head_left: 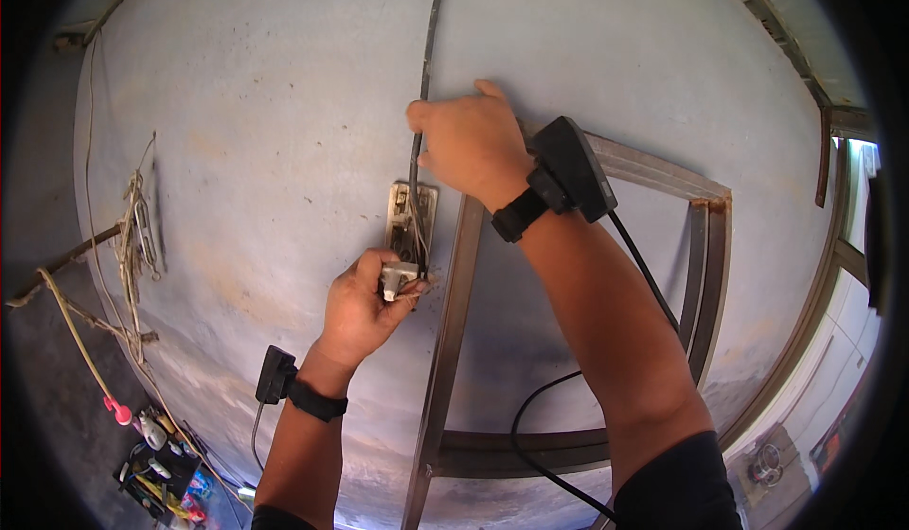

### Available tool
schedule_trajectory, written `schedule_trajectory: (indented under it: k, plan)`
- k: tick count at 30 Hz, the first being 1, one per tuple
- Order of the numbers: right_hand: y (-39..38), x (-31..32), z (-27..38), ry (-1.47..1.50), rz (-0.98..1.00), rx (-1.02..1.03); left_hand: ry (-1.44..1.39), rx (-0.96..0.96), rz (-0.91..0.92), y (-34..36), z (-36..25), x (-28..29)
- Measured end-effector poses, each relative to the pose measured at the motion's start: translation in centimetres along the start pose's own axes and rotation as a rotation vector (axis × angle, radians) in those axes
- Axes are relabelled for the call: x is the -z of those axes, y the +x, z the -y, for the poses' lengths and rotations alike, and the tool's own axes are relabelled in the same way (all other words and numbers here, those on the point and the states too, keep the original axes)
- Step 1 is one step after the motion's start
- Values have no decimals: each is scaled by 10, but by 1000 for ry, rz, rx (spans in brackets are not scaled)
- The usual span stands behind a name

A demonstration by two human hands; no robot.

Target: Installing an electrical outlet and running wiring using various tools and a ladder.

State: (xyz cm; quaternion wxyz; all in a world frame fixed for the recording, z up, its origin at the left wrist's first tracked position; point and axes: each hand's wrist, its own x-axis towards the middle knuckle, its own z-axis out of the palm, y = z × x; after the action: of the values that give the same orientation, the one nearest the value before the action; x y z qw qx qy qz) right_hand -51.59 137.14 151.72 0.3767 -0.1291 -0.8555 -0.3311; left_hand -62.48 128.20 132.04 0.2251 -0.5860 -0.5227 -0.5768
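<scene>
My left hand (360, 310) is closed on a small off-white plastic electrical fitting (399, 280), its fingers around the piece's left side and underside. Loose wires run down to the fitting from an open, dirty electrical box (414, 210) fixed on the wall just above it. A black cable (429, 43) comes straight down the wall from the top and passes in front of the box. Higher up, my right hand (471, 144) is closed around this cable, with fingers bent at its side. The exact fit of the right fingertips on the cable is partly hidden.
A brown wooden frame (450, 341) leans by the wall under my right arm. At the left, tangled cords (135, 227) hang near a wooden stick (76, 256). Assorted tools and items (161, 473) lie low at the left. A window (852, 199) is at the far right.
</scene>
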Motion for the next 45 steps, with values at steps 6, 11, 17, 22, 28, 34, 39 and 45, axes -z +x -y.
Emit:
schedule_trajectory:
  k: [6, 11, 17, 22, 28, 34, 39, 45]
  plan:
    - [6, 2, 7, -209, 272, 184, -15, 24, 10, 0, 0, 2]
    - [5, 8, 11, -210, 296, 181, -34, 16, 1, 0, -3, 1]
    - [7, 2, 8, -219, 267, 200, -34, 15, 9, 0, 1, 0]
    - [5, 2, 1, -93, 191, 276, 8, -6, -13, 0, -2, 3]
    - [5, 2, -2, 65, 166, 271, -12, 9, 5, 1, -4, 3]
    - [4, 4, -2, 72, 173, 288, -3, 19, 5, 1, -5, 3]
    - [5, 1, -5, 94, 186, 297, -24, 20, 0, 1, -5, 2]
    - [5, 6, -8, 203, 177, 347, 15, 24, 3, 1, -4, 3]
